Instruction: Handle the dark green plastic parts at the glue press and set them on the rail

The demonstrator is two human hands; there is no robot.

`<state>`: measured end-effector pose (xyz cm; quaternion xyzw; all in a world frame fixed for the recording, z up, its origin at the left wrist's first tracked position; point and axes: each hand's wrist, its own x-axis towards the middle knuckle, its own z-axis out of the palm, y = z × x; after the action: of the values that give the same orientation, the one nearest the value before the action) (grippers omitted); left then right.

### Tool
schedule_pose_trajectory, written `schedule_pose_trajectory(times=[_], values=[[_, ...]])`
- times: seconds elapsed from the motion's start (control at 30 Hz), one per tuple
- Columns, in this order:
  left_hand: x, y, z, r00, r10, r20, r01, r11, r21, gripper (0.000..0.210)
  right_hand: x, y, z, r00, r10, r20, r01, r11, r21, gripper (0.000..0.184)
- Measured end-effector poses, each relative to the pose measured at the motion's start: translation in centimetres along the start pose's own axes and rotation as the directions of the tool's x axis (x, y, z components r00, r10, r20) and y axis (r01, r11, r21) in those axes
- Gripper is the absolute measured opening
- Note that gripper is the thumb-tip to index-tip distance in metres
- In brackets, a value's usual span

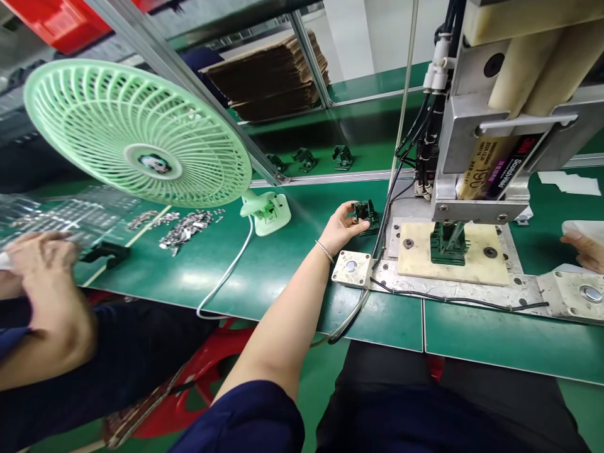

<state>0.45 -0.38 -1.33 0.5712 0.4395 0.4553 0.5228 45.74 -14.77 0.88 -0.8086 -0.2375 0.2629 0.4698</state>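
Green matting covers the long workbench (264,264), which runs the full width of the room in front of the seated person, with an aluminium frame rising behind it and a stack of brown cardboard (274,78) on the shelf beyond. Biggest on the bench is the press machine (500,126) at the right, standing on a metal base plate (453,288) with a cream block under its head, where a dark green part (446,244) sits in the fixture. At the left a pale green desk fan (136,132) tilts toward the bench, its white cord trailing off the front edge. Near it lies a heap of small metal pieces (186,228).

A co-worker's hand (40,251) is raised at the far left, beside clear plastic trays.

The person's left hand (340,228) reaches across the mat and grasps a small dark green component (363,214) between thumb and fingertips, just left of the base plate and behind a white button box (352,268). The right hand (582,248) shows only at the right edge, fingers resting near something white; whether it grips anything cannot be told. Three more green components (306,158) stand on the far strip.
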Motion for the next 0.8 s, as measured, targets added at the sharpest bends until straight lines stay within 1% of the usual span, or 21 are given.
schedule_pose_trajectory(times=[0.13, 0.33, 0.47, 0.57, 0.7, 0.8], values=[[0.01, 0.05, -0.02, 1.0, -0.007, 0.004, 0.008, 1.0, -0.005, 0.065, 0.01, 0.02, -0.08, 0.999, 0.043, 0.005, -0.043, 0.999, 0.027, 0.069], [0.01, 0.0, -0.12, 1.0, 0.013, 0.013, -0.013, 1.0, 0.025, 0.064, -0.36, -0.36, 0.1, 0.999, 0.05, 0.011, -0.051, 0.998, 0.036, 0.076], [0.07, -0.06, -0.16, 1.0, 0.02, 0.01, -0.02, 0.999, 0.035, 0.063, -0.58, -0.66, 0.33, 0.997, 0.069, -0.018, -0.068, 0.997, 0.025, 0.08], [0.07, -0.01, -0.14, 1.0, 0.017, 0.006, -0.018, 0.999, 0.036, 0.063, -0.74, -0.78, 0.34, 0.996, 0.079, -0.034, -0.079, 0.997, 0.004, 0.079], [0.03, 0.08, -0.12, 1.0, 0.022, 0.014, -0.023, 0.999, 0.044, 0.064, -0.75, -0.52, 0.18, 0.998, 0.061, -0.034, -0.062, 0.998, -0.008, 0.073], [0.02, 0.11, -0.11, 1.0, 0.023, 0.012, -0.023, 0.999, 0.029, 0.066, -0.5, -0.12, 0.1, 0.999, 0.033, -0.033, -0.033, 0.999, -0.012, 0.072]])
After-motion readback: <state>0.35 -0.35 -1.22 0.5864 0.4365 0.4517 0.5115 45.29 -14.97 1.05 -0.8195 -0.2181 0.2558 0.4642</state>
